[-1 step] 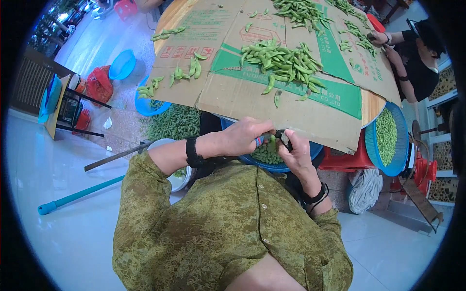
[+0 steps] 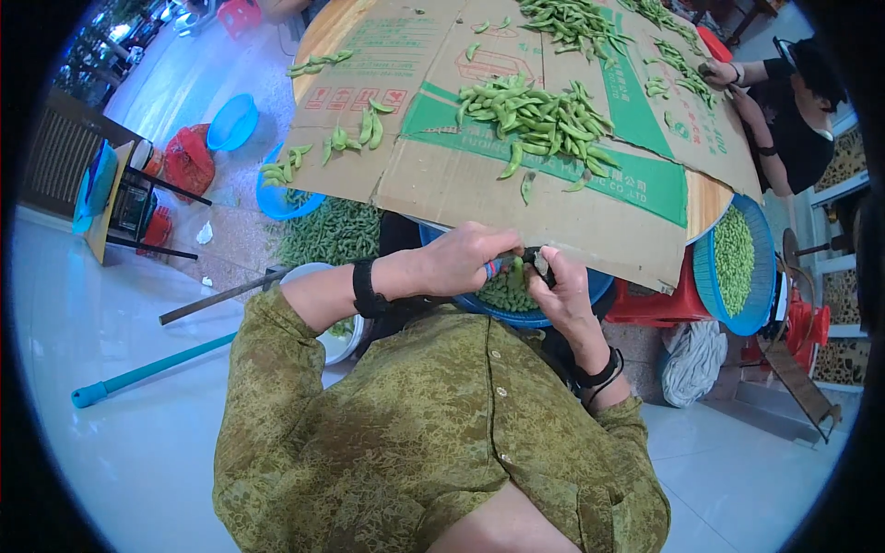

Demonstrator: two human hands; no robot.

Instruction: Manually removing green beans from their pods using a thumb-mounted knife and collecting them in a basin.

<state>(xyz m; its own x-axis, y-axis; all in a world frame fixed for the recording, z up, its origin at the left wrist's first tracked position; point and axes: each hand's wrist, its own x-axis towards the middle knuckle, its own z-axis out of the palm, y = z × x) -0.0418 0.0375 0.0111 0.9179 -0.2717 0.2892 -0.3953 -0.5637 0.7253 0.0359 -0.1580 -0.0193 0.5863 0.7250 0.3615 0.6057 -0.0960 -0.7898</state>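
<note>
Over a blue basket (image 2: 530, 318) of shelled green beans (image 2: 502, 293), my two hands meet close together. My left hand (image 2: 466, 261) is closed, its fingertips pinching one end of a green soybean pod (image 2: 518, 268); a blue and red band wraps one finger. Thumb and fingers of my right hand (image 2: 564, 293) close on the same pod from the other side, with dark coverings at the fingertips. Just beyond my hands, a heap of soybean pods (image 2: 539, 120) lies on a flattened cardboard sheet (image 2: 442, 189) over the table.
At the far right a co-worker's hands (image 2: 733, 83) are by more pods. A blue basket of shelled beans (image 2: 735, 263) stands right of the table. Loose pods (image 2: 332, 240) cover the floor at left, near a white bucket (image 2: 343, 343) and a teal pole (image 2: 152, 371).
</note>
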